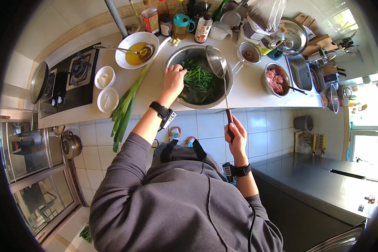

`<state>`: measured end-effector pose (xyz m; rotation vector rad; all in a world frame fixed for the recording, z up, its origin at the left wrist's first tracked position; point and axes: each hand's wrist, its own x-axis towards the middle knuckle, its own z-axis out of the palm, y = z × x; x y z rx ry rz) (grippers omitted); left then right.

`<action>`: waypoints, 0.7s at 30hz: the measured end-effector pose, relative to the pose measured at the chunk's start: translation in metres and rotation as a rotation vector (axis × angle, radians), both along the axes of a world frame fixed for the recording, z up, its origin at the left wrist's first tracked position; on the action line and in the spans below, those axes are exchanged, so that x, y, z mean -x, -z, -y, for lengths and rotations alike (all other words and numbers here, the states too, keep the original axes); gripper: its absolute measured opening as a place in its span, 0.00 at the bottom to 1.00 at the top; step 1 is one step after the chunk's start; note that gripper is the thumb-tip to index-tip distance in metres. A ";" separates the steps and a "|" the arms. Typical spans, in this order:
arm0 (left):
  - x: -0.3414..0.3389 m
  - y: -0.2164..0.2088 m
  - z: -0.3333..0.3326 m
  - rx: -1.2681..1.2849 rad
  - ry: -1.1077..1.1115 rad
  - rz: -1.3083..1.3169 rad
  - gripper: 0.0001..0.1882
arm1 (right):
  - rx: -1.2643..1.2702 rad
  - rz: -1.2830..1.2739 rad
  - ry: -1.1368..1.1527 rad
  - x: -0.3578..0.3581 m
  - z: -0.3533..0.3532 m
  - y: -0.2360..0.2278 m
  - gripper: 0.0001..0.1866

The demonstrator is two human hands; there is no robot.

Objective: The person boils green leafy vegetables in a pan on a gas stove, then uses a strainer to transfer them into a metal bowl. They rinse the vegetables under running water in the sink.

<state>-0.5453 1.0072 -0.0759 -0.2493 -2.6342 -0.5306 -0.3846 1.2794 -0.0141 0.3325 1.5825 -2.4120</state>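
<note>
A wide metal bowl [214, 104] of chopped green vegetables [197, 80] sits on the counter in front of me. My left hand [174, 81] reaches over its left rim, fingers curled together at the edge of the greens; what they hold, if anything, is hidden. In my right hand [237, 135] is the brown handle of a strainer [216, 62], my fingers closed around it. The strainer's round mesh head lies over the bowl's right far side, its long metal shaft crossing the right rim. Left of the bowl lies a long green onion [128, 105], leaves hanging off the counter's front edge.
A white bowl [124, 62] of yellow liquid with a ladle and two small white bowls stand left, by the gas stove [73, 75]. Sauce bottles [203, 28] line the back. A small strainer [248, 52], a metal bowl of raw minced meat [276, 91] and a sink [300, 73] are right.
</note>
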 end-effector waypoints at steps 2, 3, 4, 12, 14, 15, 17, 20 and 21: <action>-0.007 -0.008 -0.001 0.001 -0.045 -0.028 0.12 | 0.117 0.072 -0.014 0.004 -0.001 -0.001 0.22; -0.012 -0.013 -0.004 -0.070 -0.039 -0.014 0.16 | 0.198 0.100 -0.025 0.005 0.000 -0.001 0.21; -0.018 -0.017 -0.013 -0.145 -0.054 -0.010 0.13 | 0.292 0.128 -0.029 0.007 0.001 0.001 0.20; -0.081 -0.029 -0.109 -1.503 0.577 0.877 0.10 | 0.703 0.239 -0.222 0.028 0.038 0.018 0.16; -0.079 -0.031 -0.106 -1.540 0.530 0.757 0.06 | 0.502 0.307 -0.176 0.034 0.043 0.024 0.19; -0.076 -0.032 -0.098 -1.419 0.447 0.761 0.06 | 0.327 0.234 -0.209 0.035 0.047 0.029 0.19; -0.070 -0.034 -0.075 -1.372 0.384 0.776 0.06 | -0.094 0.087 -0.217 0.036 0.048 0.038 0.21; -0.067 -0.039 -0.030 -1.263 0.273 0.849 0.05 | -0.500 0.054 -0.002 0.042 0.040 0.043 0.15; -0.068 -0.041 -0.017 -1.241 0.309 0.830 0.05 | -0.485 0.090 0.065 0.046 0.037 0.040 0.14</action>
